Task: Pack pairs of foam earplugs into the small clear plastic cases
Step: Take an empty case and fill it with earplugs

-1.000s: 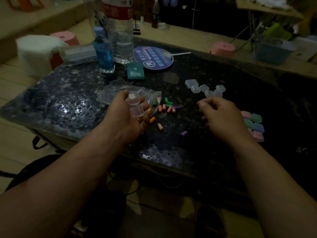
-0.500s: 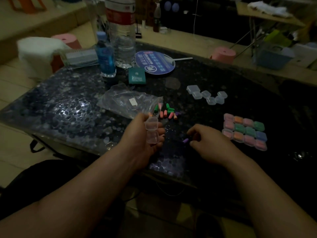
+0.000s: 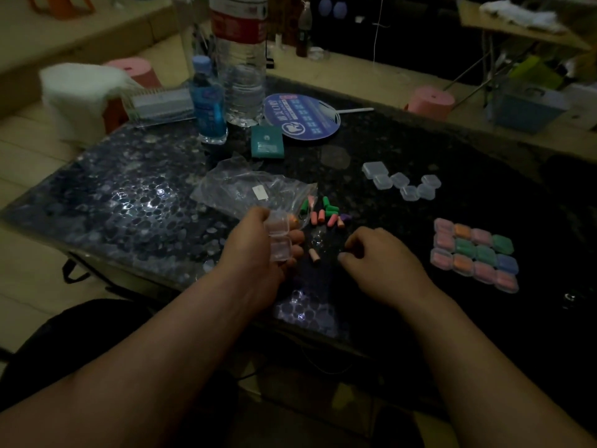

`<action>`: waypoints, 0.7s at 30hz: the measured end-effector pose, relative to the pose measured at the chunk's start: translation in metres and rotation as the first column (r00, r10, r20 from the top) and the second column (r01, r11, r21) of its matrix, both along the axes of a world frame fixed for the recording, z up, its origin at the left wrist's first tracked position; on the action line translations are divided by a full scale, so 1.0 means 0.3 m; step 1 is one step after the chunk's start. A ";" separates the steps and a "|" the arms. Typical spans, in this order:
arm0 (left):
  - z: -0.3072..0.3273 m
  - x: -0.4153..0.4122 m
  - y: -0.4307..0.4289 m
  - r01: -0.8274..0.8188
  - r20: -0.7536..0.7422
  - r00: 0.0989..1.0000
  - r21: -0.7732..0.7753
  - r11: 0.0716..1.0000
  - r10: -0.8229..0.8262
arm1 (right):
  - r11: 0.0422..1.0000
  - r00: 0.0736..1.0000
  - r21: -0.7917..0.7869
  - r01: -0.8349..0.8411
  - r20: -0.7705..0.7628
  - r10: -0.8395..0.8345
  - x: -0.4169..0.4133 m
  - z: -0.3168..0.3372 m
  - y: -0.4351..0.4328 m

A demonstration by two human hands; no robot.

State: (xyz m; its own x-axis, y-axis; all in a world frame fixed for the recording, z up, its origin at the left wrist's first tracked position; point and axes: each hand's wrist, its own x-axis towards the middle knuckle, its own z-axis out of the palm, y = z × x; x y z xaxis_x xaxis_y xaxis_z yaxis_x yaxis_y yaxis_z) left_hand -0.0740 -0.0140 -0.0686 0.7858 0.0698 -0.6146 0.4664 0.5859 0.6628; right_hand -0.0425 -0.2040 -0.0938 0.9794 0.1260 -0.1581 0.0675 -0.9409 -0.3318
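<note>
My left hand grips an open clear plastic case, lid hinged up, just above the table's near edge. My right hand hovers low beside it, fingers curled, pinching what looks like a small purple earplug at its fingertips. A pink earplug lies on the table between the two hands. Several loose earplugs, green, pink and purple, lie just beyond. Several empty clear cases sit far right of centre. Filled cases form a grid at the right.
A crumpled clear bag lies behind my left hand. Further back stand a blue bottle, a large water bottle, a teal packet and a round blue fan. The dark glossy table ends near my wrists.
My right hand came back from the empty cases toward me and closed on the purple earplug that lay on the table. My left hand moved nearer with the open case.
</note>
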 end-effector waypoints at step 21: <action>0.010 -0.015 -0.058 0.201 -0.031 0.978 -0.080 0.976 -0.204 | 0.866 0.982 0.498 -0.040 0.179 -0.057 -0.081 0.113 0.023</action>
